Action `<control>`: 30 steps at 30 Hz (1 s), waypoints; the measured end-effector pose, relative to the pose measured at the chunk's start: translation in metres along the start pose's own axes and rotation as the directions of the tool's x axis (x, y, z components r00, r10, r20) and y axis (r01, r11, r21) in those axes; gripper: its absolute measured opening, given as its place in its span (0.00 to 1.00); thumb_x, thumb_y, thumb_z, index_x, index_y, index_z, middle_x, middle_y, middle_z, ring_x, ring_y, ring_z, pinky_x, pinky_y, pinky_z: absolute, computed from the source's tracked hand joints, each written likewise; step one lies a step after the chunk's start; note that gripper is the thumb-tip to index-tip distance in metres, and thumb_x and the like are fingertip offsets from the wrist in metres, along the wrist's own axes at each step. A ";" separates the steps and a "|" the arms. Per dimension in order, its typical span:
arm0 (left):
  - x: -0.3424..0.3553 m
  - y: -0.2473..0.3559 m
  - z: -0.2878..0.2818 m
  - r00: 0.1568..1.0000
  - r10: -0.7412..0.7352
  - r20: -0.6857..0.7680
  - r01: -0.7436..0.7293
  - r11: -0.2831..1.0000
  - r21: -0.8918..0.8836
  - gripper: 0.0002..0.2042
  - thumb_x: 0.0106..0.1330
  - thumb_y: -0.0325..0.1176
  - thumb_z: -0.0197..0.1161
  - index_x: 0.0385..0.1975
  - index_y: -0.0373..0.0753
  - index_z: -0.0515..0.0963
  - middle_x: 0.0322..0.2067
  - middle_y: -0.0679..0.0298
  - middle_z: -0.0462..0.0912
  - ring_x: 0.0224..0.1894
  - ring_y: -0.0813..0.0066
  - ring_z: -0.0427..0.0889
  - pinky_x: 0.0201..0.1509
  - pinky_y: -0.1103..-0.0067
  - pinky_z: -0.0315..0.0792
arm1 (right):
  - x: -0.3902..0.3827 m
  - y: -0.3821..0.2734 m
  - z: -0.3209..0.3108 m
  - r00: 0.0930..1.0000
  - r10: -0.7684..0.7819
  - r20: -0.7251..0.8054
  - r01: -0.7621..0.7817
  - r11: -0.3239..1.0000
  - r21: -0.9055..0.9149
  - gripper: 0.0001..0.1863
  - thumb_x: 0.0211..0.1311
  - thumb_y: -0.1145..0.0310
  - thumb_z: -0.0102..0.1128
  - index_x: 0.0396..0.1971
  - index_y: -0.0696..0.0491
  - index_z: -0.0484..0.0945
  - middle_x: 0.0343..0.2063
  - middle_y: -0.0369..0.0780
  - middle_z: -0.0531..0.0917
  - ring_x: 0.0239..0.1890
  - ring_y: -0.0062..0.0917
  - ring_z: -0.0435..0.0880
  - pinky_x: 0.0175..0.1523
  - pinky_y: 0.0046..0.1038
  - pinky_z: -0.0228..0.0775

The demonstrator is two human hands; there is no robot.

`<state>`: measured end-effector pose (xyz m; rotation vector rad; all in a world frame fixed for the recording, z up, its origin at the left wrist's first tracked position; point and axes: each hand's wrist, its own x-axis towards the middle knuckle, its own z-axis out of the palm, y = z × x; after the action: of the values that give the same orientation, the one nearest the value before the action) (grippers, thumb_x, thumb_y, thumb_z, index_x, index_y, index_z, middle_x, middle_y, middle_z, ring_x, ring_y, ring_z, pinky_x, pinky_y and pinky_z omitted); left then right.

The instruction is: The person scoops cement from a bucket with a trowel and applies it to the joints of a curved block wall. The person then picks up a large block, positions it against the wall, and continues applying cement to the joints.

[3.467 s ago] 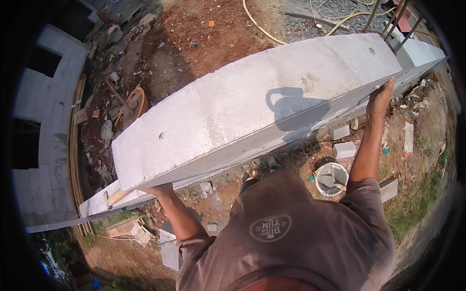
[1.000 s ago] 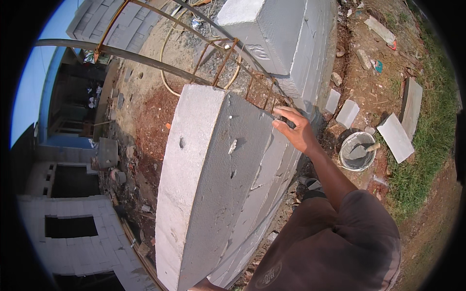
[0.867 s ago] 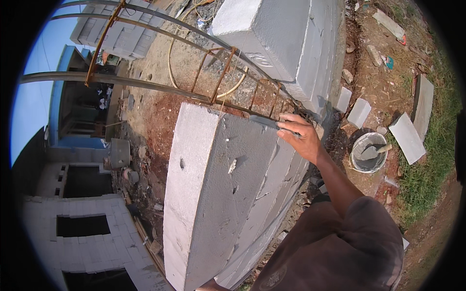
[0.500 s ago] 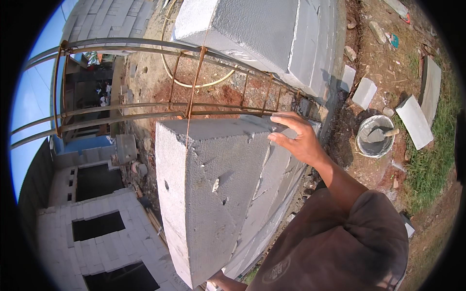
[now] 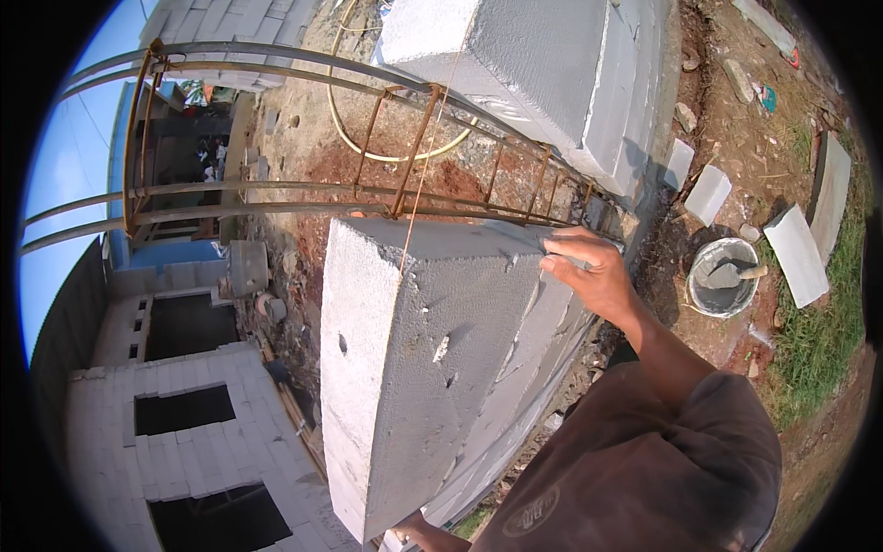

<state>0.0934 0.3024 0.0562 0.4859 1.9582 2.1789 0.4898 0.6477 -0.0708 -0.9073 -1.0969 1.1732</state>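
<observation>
Right hand (image 5: 593,269): fingers and thumb loosely curved, gap between them, at the bottom corner of the block by its cage end. Can't tell how firmly it bears. Left hand (image 5: 411,526): mostly hidden at the block's far lower end; can't tell if it grips.

Pale concrete block (image 5: 418,377) lies along the top of the lower course (image 5: 552,322). Long axis follows the wall, running from the upright rebar cage (image 5: 416,153) toward the person's left. 1 short end faces the cage, near it; the broad grey side faces the person. String line (image 5: 426,175) runs down along its long edge.

Past the cage: 2nd block (image 5: 529,69) on a similar wall. Person's right, on soil: mortar bucket (image 5: 719,314) with trowel (image 5: 727,275) inside, 3 pale offcuts near it.
</observation>
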 end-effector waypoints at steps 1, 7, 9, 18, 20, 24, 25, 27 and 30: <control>0.000 0.000 -0.003 1.000 -0.004 0.001 0.004 1.000 -0.004 0.33 0.57 0.61 0.46 0.52 0.39 0.66 0.53 0.54 0.67 0.56 0.54 0.65 0.58 0.56 0.60 | 0.000 -0.001 0.000 1.000 0.020 0.008 -0.021 1.000 0.008 0.12 0.53 0.72 0.64 0.39 0.58 0.79 0.36 0.44 0.80 0.41 0.26 0.79 0.45 0.25 0.70; 0.001 -0.006 -0.011 1.000 -0.012 0.011 0.013 0.998 -0.057 0.34 0.57 0.62 0.45 0.54 0.40 0.65 0.54 0.54 0.66 0.57 0.54 0.64 0.59 0.56 0.59 | 0.001 -0.007 -0.002 0.998 0.050 0.032 -0.050 0.999 0.010 0.11 0.54 0.73 0.63 0.38 0.60 0.79 0.39 0.42 0.79 0.41 0.22 0.77 0.42 0.22 0.71; 0.000 -0.008 -0.016 1.000 -0.021 0.015 0.022 0.997 -0.073 0.34 0.57 0.63 0.45 0.54 0.40 0.65 0.54 0.54 0.66 0.58 0.54 0.63 0.60 0.56 0.59 | 0.003 -0.012 -0.005 0.994 0.094 0.060 -0.093 0.996 -0.018 0.12 0.54 0.72 0.63 0.39 0.59 0.78 0.40 0.42 0.78 0.43 0.23 0.76 0.46 0.24 0.70; 0.008 -0.018 -0.052 0.996 -0.006 0.093 0.020 0.989 -0.148 0.36 0.56 0.64 0.44 0.56 0.41 0.63 0.56 0.55 0.65 0.59 0.54 0.62 0.61 0.55 0.57 | 0.019 -0.050 -0.006 0.976 -0.186 0.109 0.207 0.951 -0.230 0.17 0.53 0.69 0.64 0.43 0.57 0.77 0.46 0.44 0.76 0.51 0.29 0.73 0.56 0.29 0.63; 0.011 -0.021 -0.064 0.992 0.005 0.128 0.016 0.985 -0.169 0.36 0.56 0.65 0.43 0.57 0.42 0.63 0.57 0.55 0.65 0.60 0.54 0.62 0.61 0.55 0.56 | 0.027 -0.074 0.001 0.974 -0.145 0.176 0.178 0.966 -0.187 0.18 0.53 0.68 0.64 0.43 0.57 0.77 0.46 0.44 0.77 0.52 0.29 0.73 0.57 0.29 0.62; -0.008 -0.003 -0.017 0.996 -0.034 -0.082 0.017 0.979 -0.201 0.31 0.55 0.61 0.46 0.47 0.39 0.70 0.46 0.53 0.73 0.53 0.53 0.69 0.57 0.55 0.62 | 0.029 -0.086 0.012 0.981 -0.062 0.182 0.108 0.959 -0.260 0.20 0.53 0.64 0.65 0.42 0.62 0.76 0.46 0.48 0.77 0.50 0.30 0.75 0.55 0.29 0.65; -0.010 -0.003 -0.015 0.991 -0.043 -0.128 0.020 0.984 -0.175 0.31 0.55 0.62 0.46 0.47 0.39 0.70 0.46 0.53 0.73 0.53 0.53 0.70 0.57 0.56 0.62 | 0.030 -0.081 0.014 0.977 -0.114 0.181 0.164 0.943 -0.290 0.21 0.53 0.62 0.65 0.42 0.63 0.76 0.44 0.47 0.78 0.47 0.29 0.76 0.53 0.28 0.66; 0.003 -0.017 -0.044 0.994 -0.039 -0.106 0.015 0.976 -0.219 0.32 0.55 0.62 0.46 0.46 0.40 0.71 0.46 0.53 0.73 0.52 0.54 0.70 0.56 0.56 0.63 | 0.030 -0.070 0.014 0.959 -0.212 0.187 0.266 0.900 -0.344 0.24 0.53 0.59 0.66 0.41 0.64 0.76 0.40 0.46 0.80 0.43 0.28 0.78 0.47 0.27 0.69; 0.003 -0.031 -0.068 0.995 -0.015 -0.101 -0.006 0.979 -0.205 0.32 0.55 0.63 0.46 0.46 0.40 0.71 0.45 0.54 0.73 0.50 0.55 0.71 0.55 0.57 0.64 | 0.029 -0.075 0.016 0.968 -0.125 0.217 0.177 0.955 -0.238 0.27 0.51 0.55 0.66 0.41 0.64 0.76 0.42 0.47 0.79 0.44 0.29 0.77 0.49 0.29 0.68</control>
<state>0.0637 0.2443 0.0207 0.3434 1.7511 2.4133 0.4937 0.6624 0.0093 -0.8962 -1.4819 1.0260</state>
